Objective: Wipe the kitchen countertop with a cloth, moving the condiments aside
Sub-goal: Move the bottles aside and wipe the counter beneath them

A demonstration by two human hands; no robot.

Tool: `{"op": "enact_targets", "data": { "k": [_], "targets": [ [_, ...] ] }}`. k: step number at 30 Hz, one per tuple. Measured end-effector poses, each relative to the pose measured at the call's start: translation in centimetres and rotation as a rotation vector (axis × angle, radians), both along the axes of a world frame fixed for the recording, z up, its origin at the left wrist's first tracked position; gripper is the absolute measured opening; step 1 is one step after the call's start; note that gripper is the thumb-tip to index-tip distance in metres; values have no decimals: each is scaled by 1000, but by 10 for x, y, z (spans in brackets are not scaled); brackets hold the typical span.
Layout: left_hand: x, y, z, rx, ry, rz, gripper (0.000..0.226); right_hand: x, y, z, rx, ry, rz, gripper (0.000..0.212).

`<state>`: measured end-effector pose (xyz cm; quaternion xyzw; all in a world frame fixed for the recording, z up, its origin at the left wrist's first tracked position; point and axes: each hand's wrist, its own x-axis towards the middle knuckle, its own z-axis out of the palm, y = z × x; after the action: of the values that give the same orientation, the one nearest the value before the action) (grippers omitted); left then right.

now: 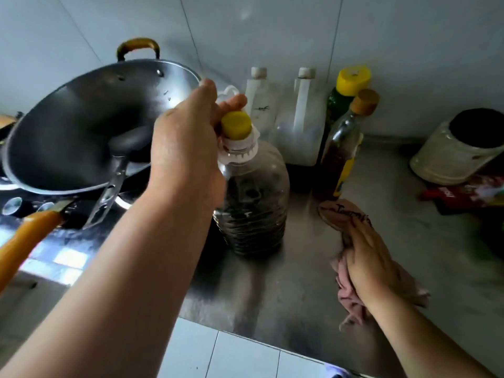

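Note:
A large clear oil jug with a yellow cap and dark contents stands on the steel countertop. My left hand grips its white carrying handle beside the cap. My right hand presses a pinkish-brown cloth flat on the counter, right of the jug. Behind stand two white jugs, a green bottle with a yellow cap and a slim bottle of dark sauce with an orange cap.
A steel wok with a ladle sits on the stove at left, its orange handle pointing toward me. A pale jar with a dark lid and a red packet lie at right. The counter's front edge runs below.

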<state>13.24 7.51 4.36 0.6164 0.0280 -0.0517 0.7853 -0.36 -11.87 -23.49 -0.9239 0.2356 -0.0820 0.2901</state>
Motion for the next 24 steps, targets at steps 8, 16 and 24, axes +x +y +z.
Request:
{"op": "enact_targets", "data": {
  "k": [8,16,24],
  "targets": [
    [25,-32,-24,-15,24,93,28,-4,0,-5,-213,59,-100,58],
    [29,-18,-32,190,-54,-26,23,2,-1,-2,-259,36,-140,56],
    [22,8,-38,405,-143,-50,15,-10,35,15,-412,-4,152,50]
  ]
}}
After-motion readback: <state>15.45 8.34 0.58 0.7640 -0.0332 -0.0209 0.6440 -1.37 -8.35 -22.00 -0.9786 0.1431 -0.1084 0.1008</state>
